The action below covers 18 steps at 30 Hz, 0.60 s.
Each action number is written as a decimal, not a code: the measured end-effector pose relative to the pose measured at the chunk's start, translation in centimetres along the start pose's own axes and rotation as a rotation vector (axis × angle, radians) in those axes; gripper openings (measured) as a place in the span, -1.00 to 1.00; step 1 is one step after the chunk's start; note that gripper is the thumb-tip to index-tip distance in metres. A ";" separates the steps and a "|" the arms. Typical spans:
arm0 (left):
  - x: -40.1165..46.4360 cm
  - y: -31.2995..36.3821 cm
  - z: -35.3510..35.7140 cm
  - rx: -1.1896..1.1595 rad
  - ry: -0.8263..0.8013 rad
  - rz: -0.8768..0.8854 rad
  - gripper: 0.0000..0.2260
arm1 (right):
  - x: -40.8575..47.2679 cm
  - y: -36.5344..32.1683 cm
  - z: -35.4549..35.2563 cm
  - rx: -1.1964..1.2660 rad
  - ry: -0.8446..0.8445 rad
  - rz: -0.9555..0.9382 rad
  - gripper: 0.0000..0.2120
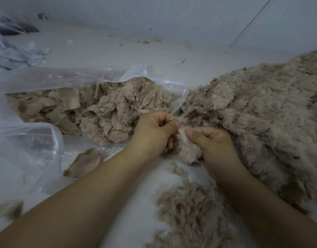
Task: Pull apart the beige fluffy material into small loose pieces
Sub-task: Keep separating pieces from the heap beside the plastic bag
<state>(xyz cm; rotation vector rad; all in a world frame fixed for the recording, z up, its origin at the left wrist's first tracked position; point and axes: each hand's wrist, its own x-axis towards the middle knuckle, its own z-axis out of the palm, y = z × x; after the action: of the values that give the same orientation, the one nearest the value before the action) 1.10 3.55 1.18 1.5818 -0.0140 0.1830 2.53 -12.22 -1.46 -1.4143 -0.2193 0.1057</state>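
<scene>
Beige fluffy material, long shaggy pile, heaped at frame right; loose tufts lower centre on white tabletop. Both hands at centre: left hand and right hand each pinch one scrap. Best: grip close together, tear short. Farther left, crinkly clear plastic bag holds torn pieces.

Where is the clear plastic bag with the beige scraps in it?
In the head view the clear plastic bag lies on the left, its open mouth facing the big fluffy pile on the right, just beyond the left hand.
</scene>
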 end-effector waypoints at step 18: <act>-1.3 1.8 -0.9 0.555 -0.722 -0.069 -0.83 | 0.2 0.3 0.1 0.103 0.086 0.021 -0.62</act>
<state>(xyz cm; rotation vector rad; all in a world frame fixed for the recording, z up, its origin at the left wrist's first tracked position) -0.51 4.31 2.85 2.1215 -0.5063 -0.4855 2.71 -12.04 -1.75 -1.3158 -0.1267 0.0723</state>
